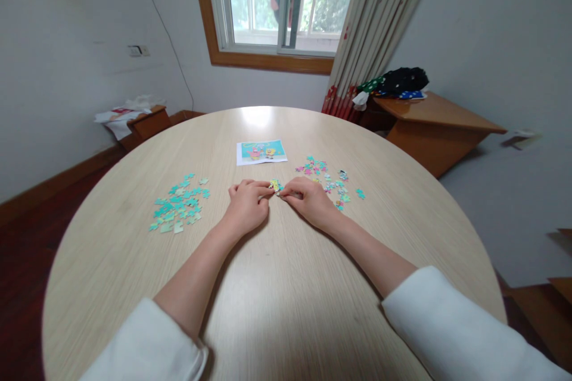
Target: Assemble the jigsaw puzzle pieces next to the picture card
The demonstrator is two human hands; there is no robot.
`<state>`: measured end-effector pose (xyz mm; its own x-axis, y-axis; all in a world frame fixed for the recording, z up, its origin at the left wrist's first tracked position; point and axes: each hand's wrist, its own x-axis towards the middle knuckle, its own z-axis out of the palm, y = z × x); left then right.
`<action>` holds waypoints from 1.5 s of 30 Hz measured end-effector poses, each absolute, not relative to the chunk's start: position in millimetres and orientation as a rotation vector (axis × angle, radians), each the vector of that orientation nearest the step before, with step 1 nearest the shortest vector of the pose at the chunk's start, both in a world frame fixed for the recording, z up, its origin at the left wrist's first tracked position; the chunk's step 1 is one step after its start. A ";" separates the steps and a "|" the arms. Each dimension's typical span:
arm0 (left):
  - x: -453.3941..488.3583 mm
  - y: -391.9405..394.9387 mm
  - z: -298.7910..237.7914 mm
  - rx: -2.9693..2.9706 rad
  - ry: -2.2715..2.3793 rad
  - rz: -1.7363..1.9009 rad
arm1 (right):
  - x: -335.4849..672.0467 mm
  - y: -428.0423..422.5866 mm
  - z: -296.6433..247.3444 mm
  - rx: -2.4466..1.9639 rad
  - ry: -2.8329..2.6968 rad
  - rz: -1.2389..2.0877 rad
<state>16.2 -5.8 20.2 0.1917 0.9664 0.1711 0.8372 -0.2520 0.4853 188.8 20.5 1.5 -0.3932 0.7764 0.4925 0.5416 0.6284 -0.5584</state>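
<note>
Both hands rest on the round table point(286, 309). Left hand point(245, 205) and right hand point(308, 199) pinch joined pieces point(275, 186) between their fingertips. Teal pieces point(179, 205) lie left of the fingers, mixed pieces point(330, 181) right, picture point(261, 152) just beyond.

My hands: two, left hand point(246, 205) and right hand point(308, 199), centre of frame.
Loose heaps: two, teal heap point(179, 205) centre left, mixed-colour heap point(330, 181) right of centre; single pieces too small to count.
Joined cluster point(275, 186): one, pinched between my fingertips.
Picture card point(261, 152): one, above my hands.
Round table point(286, 309): one.
Side furniture: two, low cabinet point(149, 122) left, wooden desk point(438, 122) right.
Window point(286, 0): one, top centre.
</note>
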 end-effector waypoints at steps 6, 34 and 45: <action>15.7 -5.8 19.8 2.191 1.710 0.659 | 188.0 19.2 3.0 -1.047 -2.127 0.398; 15.9 -5.8 19.6 2.197 1.703 0.668 | 187.9 17.8 1.2 -0.999 -2.214 0.324; 16.1 -6.3 19.7 2.193 1.705 0.678 | 190.4 20.0 -3.8 -0.982 -2.266 0.240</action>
